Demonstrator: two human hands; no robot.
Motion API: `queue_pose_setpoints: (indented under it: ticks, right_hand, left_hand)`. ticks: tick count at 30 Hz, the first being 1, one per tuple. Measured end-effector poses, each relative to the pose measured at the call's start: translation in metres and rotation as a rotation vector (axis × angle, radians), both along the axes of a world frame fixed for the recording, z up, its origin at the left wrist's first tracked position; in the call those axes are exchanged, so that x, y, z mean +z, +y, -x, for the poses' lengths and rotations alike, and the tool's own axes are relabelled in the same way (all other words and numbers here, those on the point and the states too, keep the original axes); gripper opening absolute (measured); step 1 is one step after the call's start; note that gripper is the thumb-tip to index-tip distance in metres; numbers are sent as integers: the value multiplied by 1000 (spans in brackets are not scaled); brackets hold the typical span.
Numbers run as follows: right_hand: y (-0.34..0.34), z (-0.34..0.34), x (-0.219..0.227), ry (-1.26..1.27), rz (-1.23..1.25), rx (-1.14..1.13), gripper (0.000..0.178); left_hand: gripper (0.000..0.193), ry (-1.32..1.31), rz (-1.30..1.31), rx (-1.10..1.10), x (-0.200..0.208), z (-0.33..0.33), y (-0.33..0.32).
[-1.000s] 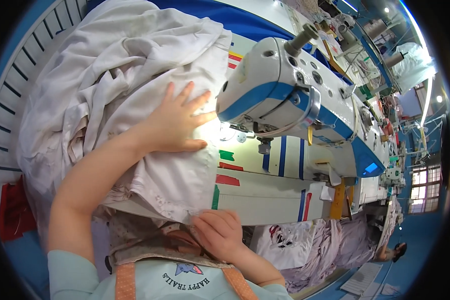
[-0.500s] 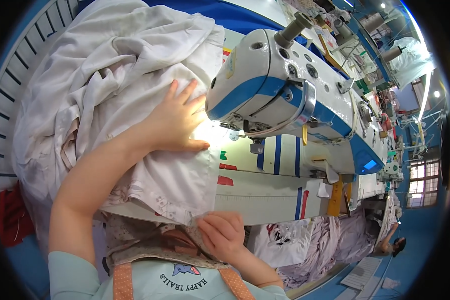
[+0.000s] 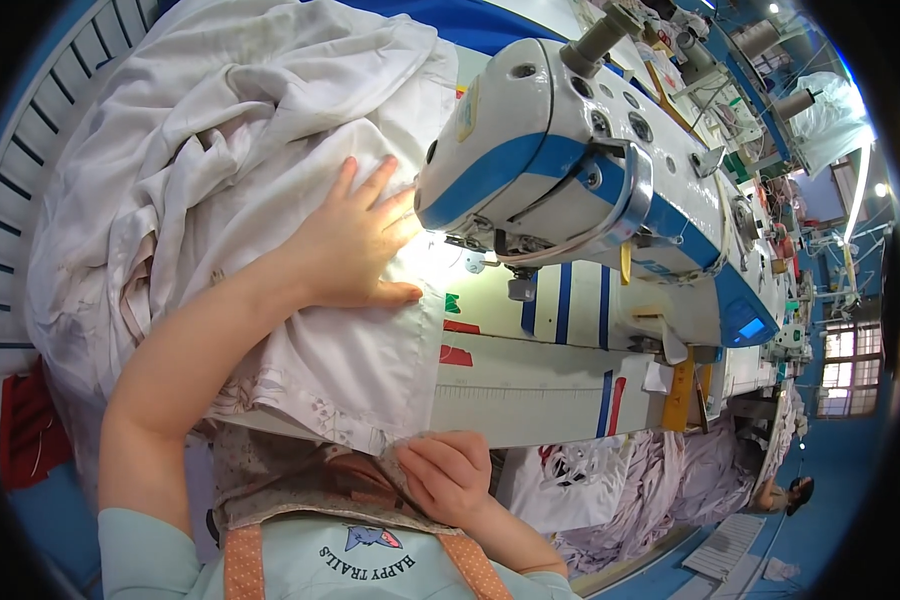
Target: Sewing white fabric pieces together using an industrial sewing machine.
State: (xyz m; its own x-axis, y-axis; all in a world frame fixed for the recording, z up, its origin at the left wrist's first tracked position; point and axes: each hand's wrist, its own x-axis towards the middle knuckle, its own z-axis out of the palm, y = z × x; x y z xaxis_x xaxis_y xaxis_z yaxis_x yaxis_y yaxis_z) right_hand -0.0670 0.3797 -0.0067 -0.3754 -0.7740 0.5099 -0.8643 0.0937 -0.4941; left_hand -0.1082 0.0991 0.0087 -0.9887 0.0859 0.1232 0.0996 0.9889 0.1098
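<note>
A large heap of white fabric covers the left of the sewing table, its near strip printed with small flowers. My left hand lies flat on it with fingers spread, close beside the lit needle area of a white and blue sewing machine. The machine's head hides the needle and presser foot. At the table's front edge, my right hand is closed, thumb and fingers pinching the near corner of the fabric. The fabric's straight right edge runs from this corner up towards the machine.
A ruler strip and red and blue tape marks lie along the table. Piled pale cloth lies at the lower right. A slatted white rack borders the far left. Another person is in the distance at right.
The machine and table sit slightly farther right in the picture. My right hand, blurred before, is now sharp at the same fabric corner. The left hand stays almost still.
</note>
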Motion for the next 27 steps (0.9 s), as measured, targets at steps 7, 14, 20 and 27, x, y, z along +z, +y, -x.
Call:
queue_pose_setpoints:
  ticks: [7,14,20,27]
  right_hand:
    - [3,-2,-3,6,30,-16,33]
    - [8,-3,-15,99,69,-32,33]
    - [6,-1,-18,176,74,-69,36]
    - [10,1,-16,107,153,-28,35]
  left_hand:
    - [69,-32,22,17,-1,0,1]
    - [69,52,9,29,-5,-1,3]
    - [70,-1,18,33,-2,-2,4]
    - [77,14,8,46,-1,-10,11]
